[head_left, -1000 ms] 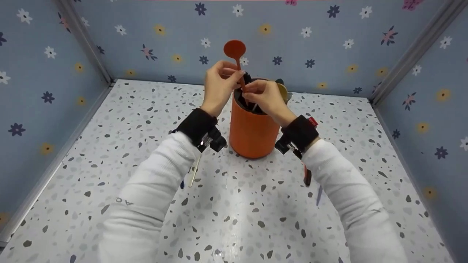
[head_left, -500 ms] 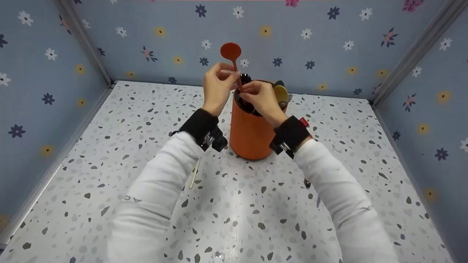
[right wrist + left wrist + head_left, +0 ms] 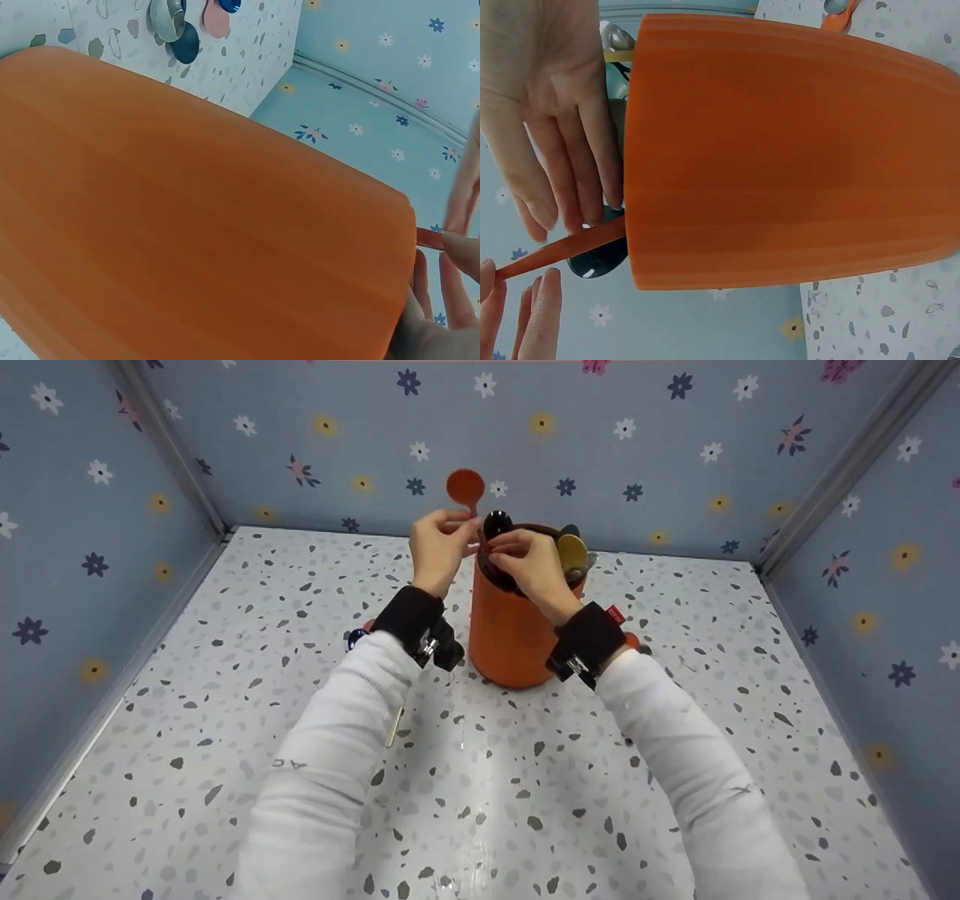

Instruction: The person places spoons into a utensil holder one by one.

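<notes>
An orange spoon [image 3: 465, 487] stands nearly upright, bowl up, its handle [image 3: 562, 247] running into the mouth of a tall orange utensil holder [image 3: 514, 637]. My left hand [image 3: 437, 551] pinches this handle between thumb and fingers, above the rim. Beside the rim is my right hand [image 3: 536, 570]; the left wrist view shows its fingers fairly straight, the tips close to the lower handle and not wrapped round it. A black rounded utensil head [image 3: 497, 521] pokes out behind the spoon, and a yellow spoon [image 3: 574, 551] sticks out at right. The handle's lower end is hidden inside.
Blue flowered panels [image 3: 525, 450] stand behind and at both sides of the speckled table [image 3: 480, 795]. Left of the holder, a pale stick [image 3: 394, 727] and a blue round piece [image 3: 356, 639] lie partly under my arm. An orange piece [image 3: 632, 640] lies by my right wrist.
The spoon has sunk lower into the holder and shifted left, with my left hand following down slightly. My right hand has moved a little left along the rim, and its fingertips have come off the handle.
</notes>
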Motion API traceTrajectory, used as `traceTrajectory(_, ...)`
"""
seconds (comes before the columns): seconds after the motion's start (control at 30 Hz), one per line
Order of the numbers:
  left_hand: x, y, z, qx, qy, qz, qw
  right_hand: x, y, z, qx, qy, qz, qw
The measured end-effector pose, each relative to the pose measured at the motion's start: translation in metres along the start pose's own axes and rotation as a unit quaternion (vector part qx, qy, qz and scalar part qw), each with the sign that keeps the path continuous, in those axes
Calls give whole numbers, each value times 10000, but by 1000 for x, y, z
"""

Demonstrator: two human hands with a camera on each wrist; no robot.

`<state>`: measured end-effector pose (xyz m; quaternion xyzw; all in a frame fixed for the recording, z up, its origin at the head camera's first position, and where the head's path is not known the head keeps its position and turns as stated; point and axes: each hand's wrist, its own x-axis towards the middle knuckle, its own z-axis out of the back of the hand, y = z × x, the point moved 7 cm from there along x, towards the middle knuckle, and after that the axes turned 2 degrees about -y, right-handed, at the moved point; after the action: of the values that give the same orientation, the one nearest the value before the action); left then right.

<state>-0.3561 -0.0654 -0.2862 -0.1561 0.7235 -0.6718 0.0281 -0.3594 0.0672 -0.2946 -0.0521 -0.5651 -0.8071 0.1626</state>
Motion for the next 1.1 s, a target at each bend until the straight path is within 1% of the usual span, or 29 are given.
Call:
traceTrajectory(0.07,2,7,4,11,-49,214,9998,-2,1,1,-9,12,0,10000)
traceTrajectory(0.13,3,12,7,47,-94,313,9995,-4,2,2,-19,25,-19,10000)
traceTrajectory(0.27,2,20,14,183,-108,327,9992,-8,2,3,-88,114,-196,9997)
traceTrajectory(0.4,0,30,22,273,-96,401,9988,-12,3,1,33,269,-322,9991)
traceTrajectory(0.63,-4,49,38,506,-22,633,9967,-23,8,-5,295,523,-291,9978)
traceTrajectory(0.8,-7,67,53,623,4,943,9936,-33,4,-12,587,810,-301,9945)
traceTrajectory(0.93,-11,83,65,561,-58,1152,9917,-40,-1,-16,690,1003,-369,9919)
traceTrajectory(1.1,-20,104,79,549,-111,1505,9870,-48,-7,-19,760,1237,-383,9887)
